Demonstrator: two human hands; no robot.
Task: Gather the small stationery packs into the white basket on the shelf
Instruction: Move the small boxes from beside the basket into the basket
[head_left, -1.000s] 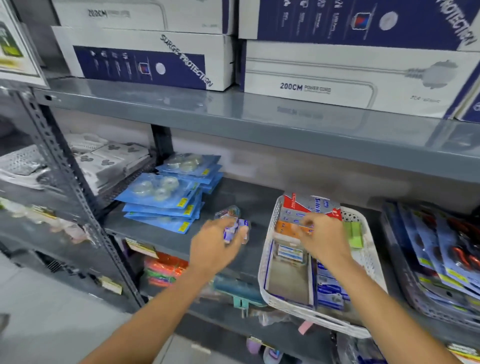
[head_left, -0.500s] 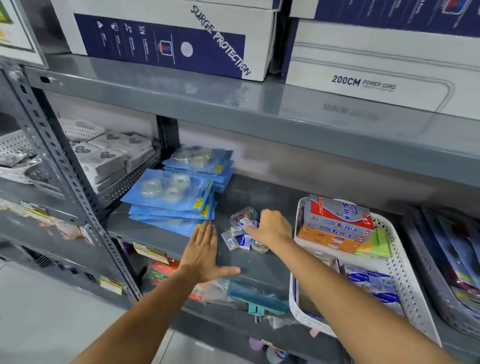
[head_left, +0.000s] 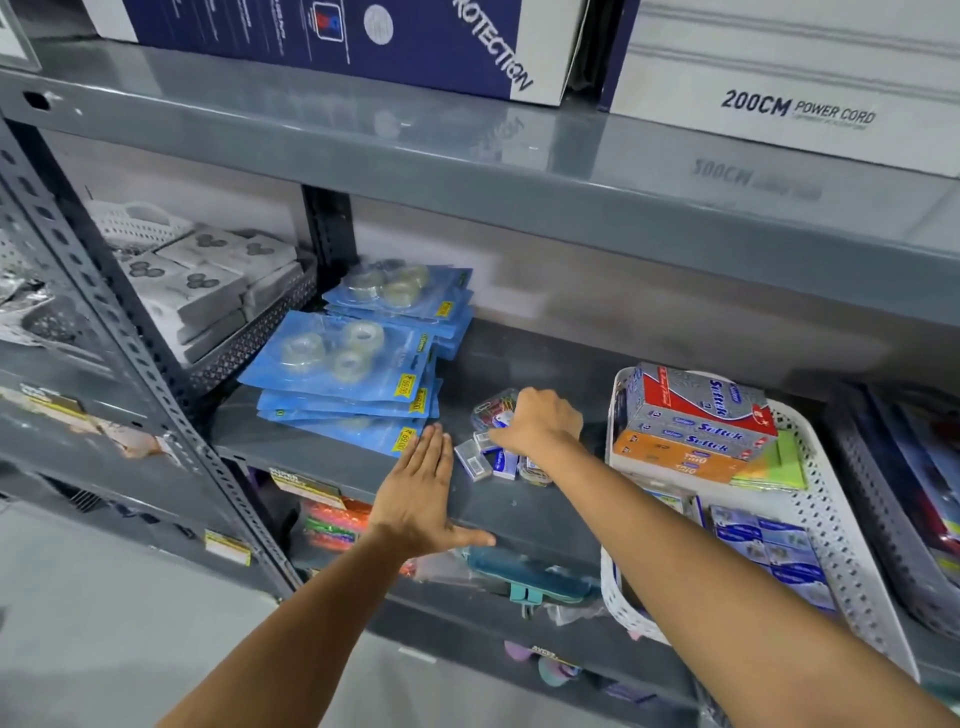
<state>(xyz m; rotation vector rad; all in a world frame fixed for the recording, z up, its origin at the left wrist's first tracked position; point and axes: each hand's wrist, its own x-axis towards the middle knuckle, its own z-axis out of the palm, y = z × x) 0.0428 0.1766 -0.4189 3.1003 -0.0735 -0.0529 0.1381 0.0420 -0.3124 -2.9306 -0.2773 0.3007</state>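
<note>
Head cam: your right hand curled, fingers on small blue-white stationery packs; left hand lay flat, fingers open, on grey shelf w/ white perforated basket beside.

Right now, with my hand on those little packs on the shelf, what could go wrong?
The small packs lie loose near the shelf's front edge; the right hand could knock some off. The white basket overhangs that edge and already looks full, so a bump might tip it.

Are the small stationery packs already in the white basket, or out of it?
Out. The small packs lie on the grey shelf, left of the white basket, under the right hand.
</note>
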